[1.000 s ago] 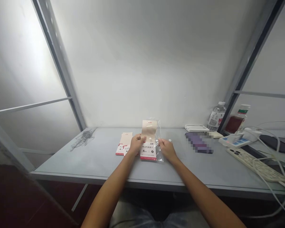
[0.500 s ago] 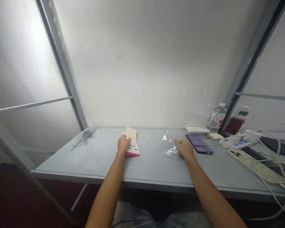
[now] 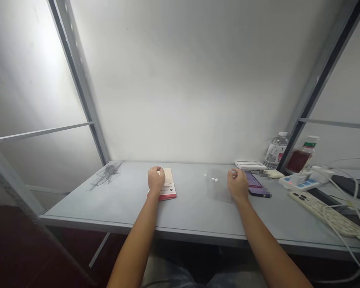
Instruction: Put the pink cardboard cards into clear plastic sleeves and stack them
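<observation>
My left hand (image 3: 155, 181) rests on a small stack of beige and red-edged card packs (image 3: 168, 189) lying flat on the grey desk (image 3: 123, 204); its fingers are curled loosely and hold nothing. My right hand (image 3: 237, 185) hovers at the right edge of a clear plastic bag (image 3: 217, 188) that lies flat on the desk. The fingers of that hand are bent and apart, with nothing between them. A small white bit (image 3: 215, 179) lies at the bag's far end.
A phone (image 3: 256, 186) with a purple screen lies just right of my right hand. Behind it are a white box (image 3: 250, 165), a water bottle (image 3: 275, 150) and a red-filled bottle (image 3: 302, 154). A power strip (image 3: 327, 211) and cables fill the right side.
The card pack came out of the clear bag. My left hand laid it on the stack at the left and let go. My right hand put the bag down at the right.
</observation>
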Motion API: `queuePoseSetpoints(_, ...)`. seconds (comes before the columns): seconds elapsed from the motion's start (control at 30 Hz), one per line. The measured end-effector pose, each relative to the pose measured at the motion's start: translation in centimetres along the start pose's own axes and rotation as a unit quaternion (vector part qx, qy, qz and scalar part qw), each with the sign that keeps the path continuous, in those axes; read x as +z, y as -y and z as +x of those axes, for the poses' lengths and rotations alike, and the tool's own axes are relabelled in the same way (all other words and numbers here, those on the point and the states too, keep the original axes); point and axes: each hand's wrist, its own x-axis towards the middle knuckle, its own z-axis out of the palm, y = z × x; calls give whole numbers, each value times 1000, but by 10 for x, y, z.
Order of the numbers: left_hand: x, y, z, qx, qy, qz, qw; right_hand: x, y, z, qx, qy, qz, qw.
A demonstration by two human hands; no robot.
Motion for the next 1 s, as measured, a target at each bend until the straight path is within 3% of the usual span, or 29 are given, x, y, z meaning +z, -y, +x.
queuePoseSetpoints(0.07,2,-5,-4,24,25,-28,999,-3,8,-6,-4,13,55,998)
queuePoseSetpoints(0.17,8,-11,-12,65,90,-32,993,-4,22,-22,2,85,124,989)
queuePoseSetpoints(0.3,16,-15,-22,112,151,-11,982,0,37,-38,-33,161,153,974)
queuePoseSetpoints(0.83,15,-13,-19,87,159,71,981,1,37,-36,-1,168,174,970)
queuePoseSetpoints(1.0,12,-14,-17,-15,129,172,977,1,34,-33,11,161,49,986)
